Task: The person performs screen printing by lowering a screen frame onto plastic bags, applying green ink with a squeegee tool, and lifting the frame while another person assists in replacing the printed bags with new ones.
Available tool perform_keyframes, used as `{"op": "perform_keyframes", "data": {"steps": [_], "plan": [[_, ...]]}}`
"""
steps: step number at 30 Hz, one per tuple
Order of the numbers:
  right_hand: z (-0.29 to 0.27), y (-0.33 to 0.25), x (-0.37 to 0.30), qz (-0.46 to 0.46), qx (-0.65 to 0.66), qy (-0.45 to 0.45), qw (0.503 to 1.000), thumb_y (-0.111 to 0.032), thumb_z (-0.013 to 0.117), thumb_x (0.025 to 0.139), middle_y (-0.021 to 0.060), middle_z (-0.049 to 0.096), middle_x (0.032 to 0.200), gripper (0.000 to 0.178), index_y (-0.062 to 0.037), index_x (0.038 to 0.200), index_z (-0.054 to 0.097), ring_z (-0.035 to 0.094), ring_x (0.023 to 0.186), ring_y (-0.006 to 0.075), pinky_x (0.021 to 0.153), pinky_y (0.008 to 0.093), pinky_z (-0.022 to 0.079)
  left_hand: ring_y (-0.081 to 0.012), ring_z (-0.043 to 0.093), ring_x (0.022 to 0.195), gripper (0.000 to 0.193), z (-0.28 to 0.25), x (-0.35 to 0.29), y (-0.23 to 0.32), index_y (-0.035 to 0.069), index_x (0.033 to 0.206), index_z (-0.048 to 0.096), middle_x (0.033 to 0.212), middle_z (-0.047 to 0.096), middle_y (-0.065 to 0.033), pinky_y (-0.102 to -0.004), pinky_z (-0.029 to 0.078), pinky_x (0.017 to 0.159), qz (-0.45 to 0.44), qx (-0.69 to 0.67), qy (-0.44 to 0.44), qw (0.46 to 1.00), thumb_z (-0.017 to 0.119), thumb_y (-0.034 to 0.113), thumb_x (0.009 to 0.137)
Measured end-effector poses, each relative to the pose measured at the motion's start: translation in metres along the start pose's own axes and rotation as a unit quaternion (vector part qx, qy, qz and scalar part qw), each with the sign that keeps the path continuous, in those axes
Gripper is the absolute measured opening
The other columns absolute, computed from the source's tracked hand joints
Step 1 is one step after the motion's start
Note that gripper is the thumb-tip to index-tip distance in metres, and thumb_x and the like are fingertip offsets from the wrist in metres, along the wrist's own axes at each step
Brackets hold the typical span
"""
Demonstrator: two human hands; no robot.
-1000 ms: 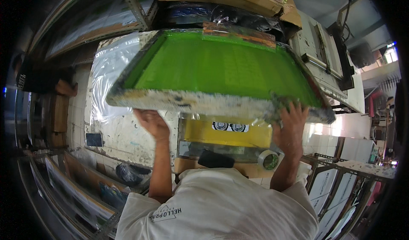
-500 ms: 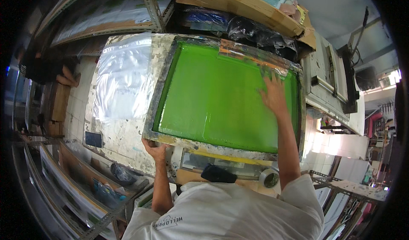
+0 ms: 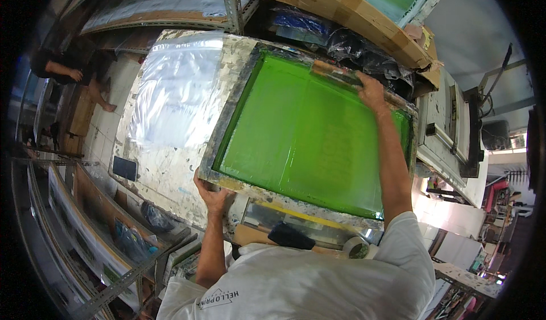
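Green framed screen (image 3: pixel 284 121) lies over the desk (image 3: pixel 165 178), its near-left corner cupped in my curled left grip (image 3: pixel 214 198), while my right grip (image 3: pixel 373 92) clasps the wooden bar (image 3: pixel 331 71) at its far edge, seemingly a steadying step whose next move calls for a firm hold.

- Head view: wide fisheye, left of two worn side by side on the person's head; upright, unmirrored.
- Facing: steeply downward and ahead, over the white shirt (image 3: pixel 318 283) at the lower edge, onto the worktable (image 3: pixel 162 175).
- Range: near; green screen (image 3: pixel 296 138) around the centre, left hand (image 3: pixel 212 196) and right hand (image 3: pixel 372 92) both within view.
- Angle: table and screen edges slanting, the near edge dropping rightward.
- Field: round, black-cornered, bending at the rim; shelving (image 3: pixel 232 7) upper left, white machine (image 3: pixel 446 135) at right, deeper room beyond.
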State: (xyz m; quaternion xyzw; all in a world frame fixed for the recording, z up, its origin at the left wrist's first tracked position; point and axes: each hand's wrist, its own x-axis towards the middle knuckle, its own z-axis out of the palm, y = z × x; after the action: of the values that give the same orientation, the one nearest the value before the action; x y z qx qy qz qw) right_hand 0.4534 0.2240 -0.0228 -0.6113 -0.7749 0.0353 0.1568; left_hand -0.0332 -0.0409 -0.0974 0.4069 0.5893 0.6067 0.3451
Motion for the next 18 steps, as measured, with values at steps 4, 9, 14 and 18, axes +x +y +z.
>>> {"op": "perform_keyframes", "data": {"steps": [4,9,14,18], "plan": [[0.001,-0.025,-0.029,-0.011,-0.050,0.016,0.999,-0.006,0.065,0.067,0.0178,0.063,0.099,0.049,-0.0089,0.115,0.057,0.059,0.092,0.0368,0.080,0.0467,0.045,-0.0260,0.047,0.113,0.104,0.000,0.000,0.004,0.004,0.137,0.026,0.123,0.046,-0.0129,-0.0377,0.038,0.098,-0.002,0.002,-0.005,1.000,0.086,0.018,0.054],[-0.004,-0.074,-0.108,0.002,-0.056,-0.003,0.998,-0.008,0.066,0.069,0.0176,0.059,0.084,0.039,-0.0085,0.107,0.059,0.055,0.081,0.0381,0.072,0.0470,0.043,-0.0266,0.047,0.113,0.106,-0.001,0.000,-0.001,0.003,0.137,0.025,0.123,0.046,-0.0136,-0.0380,0.037,0.098,0.021,0.012,-0.013,1.000,0.086,0.017,0.052],[-0.031,-0.157,-0.213,0.007,-0.044,-0.012,0.999,-0.004,0.060,0.067,0.0182,0.056,0.079,0.025,-0.0054,0.091,0.058,0.055,0.079,0.0369,0.066,0.0470,0.040,-0.0270,0.047,0.112,0.105,-0.004,-0.001,-0.003,0.003,0.138,0.025,0.124,0.046,-0.0146,-0.0386,0.037,0.098,0.020,0.018,-0.018,0.999,0.086,0.013,0.052],[-0.068,-0.203,-0.264,0.017,0.023,-0.037,0.999,-0.006,0.061,0.065,0.0197,0.061,0.084,0.029,-0.0071,0.094,0.062,0.059,0.082,0.0359,0.068,0.0463,0.044,-0.0272,0.046,0.113,0.106,-0.005,-0.002,-0.002,0.003,0.138,0.025,0.125,0.045,-0.0146,-0.0386,0.036,0.099,0.024,0.025,-0.024,0.999,0.086,0.011,0.051]]}}
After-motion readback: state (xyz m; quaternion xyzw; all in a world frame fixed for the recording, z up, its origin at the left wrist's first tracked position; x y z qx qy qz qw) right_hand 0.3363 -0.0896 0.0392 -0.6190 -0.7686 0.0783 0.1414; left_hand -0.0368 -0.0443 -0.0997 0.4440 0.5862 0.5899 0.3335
